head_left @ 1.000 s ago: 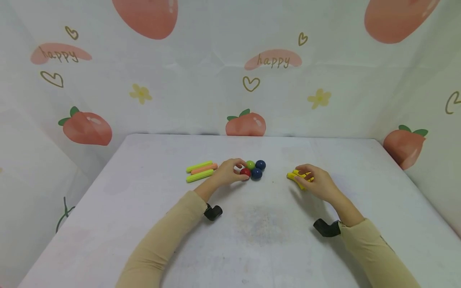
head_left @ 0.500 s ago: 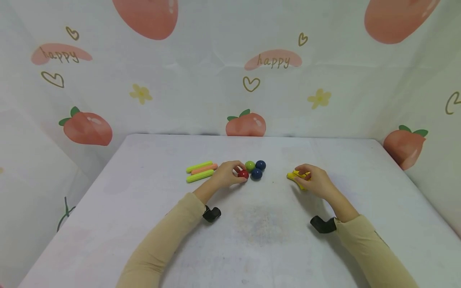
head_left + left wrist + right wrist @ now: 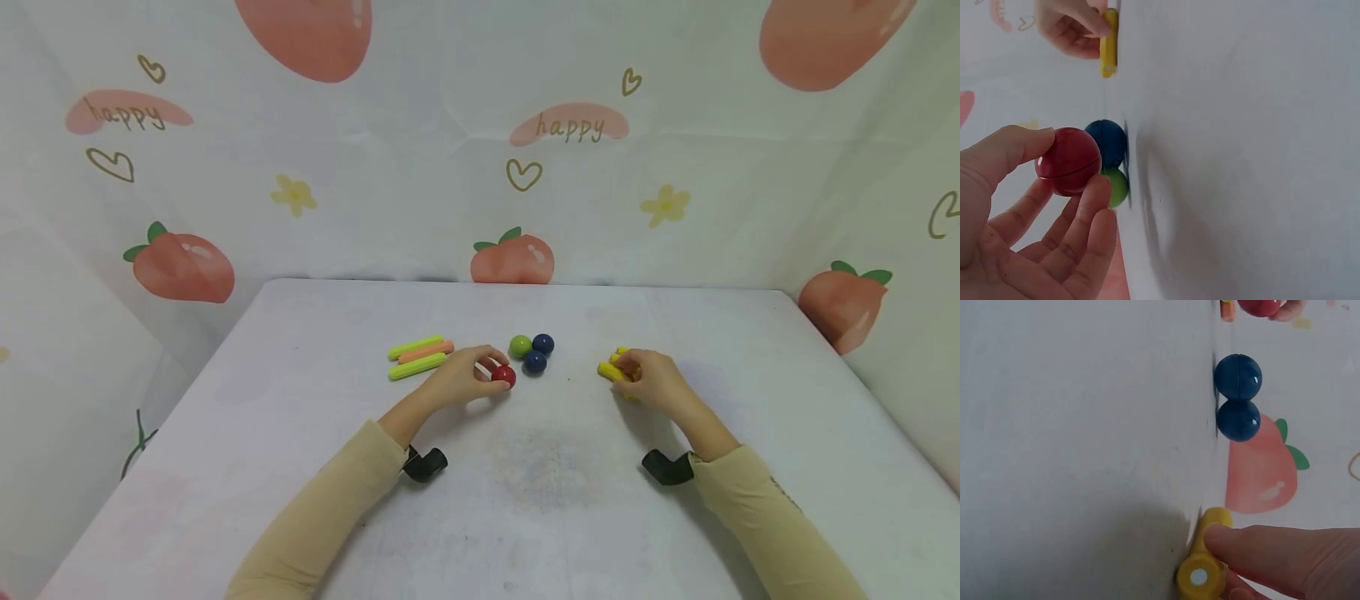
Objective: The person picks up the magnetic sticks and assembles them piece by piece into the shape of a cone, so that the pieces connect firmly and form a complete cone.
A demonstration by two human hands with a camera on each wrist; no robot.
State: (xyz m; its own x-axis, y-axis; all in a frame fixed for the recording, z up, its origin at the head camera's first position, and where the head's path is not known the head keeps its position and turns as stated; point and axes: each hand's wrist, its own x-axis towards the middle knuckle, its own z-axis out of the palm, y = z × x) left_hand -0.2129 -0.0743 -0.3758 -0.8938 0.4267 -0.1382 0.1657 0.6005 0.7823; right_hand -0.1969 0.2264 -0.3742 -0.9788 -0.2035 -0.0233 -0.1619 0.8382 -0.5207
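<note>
left hand (image 3: pixel 459 382): pinches the glossy, seamed red ball (image 3: pixel 503 377) above the white table (image 3: pixel 555 500); probably light, rigid and slippery, so hold across its widest diameter. right hand (image 3: pixel 654 380): grips the yellow sticks (image 3: pixel 611 372) at the table; likely light and stiff; hold at mid-length.
</note>
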